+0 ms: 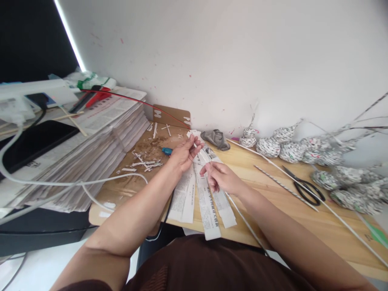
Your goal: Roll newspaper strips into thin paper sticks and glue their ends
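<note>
While fingers sit inboard, newspaper seemingly overhangs tabletop

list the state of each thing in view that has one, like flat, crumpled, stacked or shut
newspaper strips, laid out in a fan
newspaper stack, piled up
grey cloth, crumpled
paper scraps, scattered
scissors, lying flat; whether fully shut, can't tell
phone-like device, screen dark
striped rod, straight
plastic bag, crumpled

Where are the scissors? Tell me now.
In the head view, the black scissors lie on the wooden table, right of the right hand, beside the striped stick, with the long white stick crossing over them.
</note>
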`<state>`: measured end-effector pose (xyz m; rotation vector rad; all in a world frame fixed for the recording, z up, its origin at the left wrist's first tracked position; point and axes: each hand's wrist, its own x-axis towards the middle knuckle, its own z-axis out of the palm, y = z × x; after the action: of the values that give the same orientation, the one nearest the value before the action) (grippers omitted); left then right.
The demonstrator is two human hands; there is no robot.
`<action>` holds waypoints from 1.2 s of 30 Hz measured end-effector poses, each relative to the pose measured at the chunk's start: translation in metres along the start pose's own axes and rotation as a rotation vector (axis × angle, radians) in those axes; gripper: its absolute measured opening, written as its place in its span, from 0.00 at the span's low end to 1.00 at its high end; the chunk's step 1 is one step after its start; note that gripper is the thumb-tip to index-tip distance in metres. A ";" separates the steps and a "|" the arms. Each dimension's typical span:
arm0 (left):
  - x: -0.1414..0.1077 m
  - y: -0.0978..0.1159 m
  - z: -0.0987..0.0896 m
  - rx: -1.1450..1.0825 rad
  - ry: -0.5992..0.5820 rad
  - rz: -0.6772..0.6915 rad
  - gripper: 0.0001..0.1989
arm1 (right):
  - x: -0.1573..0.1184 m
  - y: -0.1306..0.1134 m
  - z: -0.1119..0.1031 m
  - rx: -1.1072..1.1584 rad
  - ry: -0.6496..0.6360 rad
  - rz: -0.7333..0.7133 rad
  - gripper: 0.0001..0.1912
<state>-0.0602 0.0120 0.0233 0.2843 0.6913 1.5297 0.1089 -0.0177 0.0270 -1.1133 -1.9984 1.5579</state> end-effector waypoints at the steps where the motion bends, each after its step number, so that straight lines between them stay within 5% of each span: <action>1: 0.001 -0.001 -0.001 0.015 0.002 0.008 0.08 | 0.001 0.000 0.001 -0.218 0.117 -0.057 0.17; 3: 0.002 -0.002 -0.002 0.032 0.001 0.014 0.08 | 0.003 0.001 0.002 -0.574 0.300 -0.153 0.13; 5: 0.002 -0.002 -0.002 0.037 -0.003 0.010 0.08 | 0.005 0.003 0.003 -0.683 0.352 -0.188 0.12; 7: 0.001 -0.002 -0.001 0.038 -0.009 0.001 0.08 | 0.006 0.005 0.004 -0.529 0.290 -0.146 0.15; 13: -0.002 0.000 0.001 0.022 -0.047 -0.017 0.10 | 0.006 0.003 -0.001 0.458 -0.122 0.130 0.17; 15: -0.002 -0.001 0.001 0.023 -0.048 -0.014 0.10 | 0.006 0.001 -0.003 0.488 -0.137 0.129 0.18; 21: -0.003 -0.003 0.000 0.077 -0.091 -0.006 0.09 | 0.013 -0.001 0.000 -0.005 0.182 -0.038 0.21; 29: -0.010 -0.001 0.004 0.085 -0.174 -0.071 0.09 | 0.005 -0.002 -0.002 0.676 -0.163 0.153 0.18; 36: -0.029 0.001 0.011 0.122 -0.261 -0.086 0.07 | -0.013 -0.003 -0.003 0.845 -0.278 0.154 0.17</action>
<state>-0.0513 -0.0137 0.0394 0.5302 0.5827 1.3413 0.1183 -0.0264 0.0327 -0.7251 -1.1454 2.3981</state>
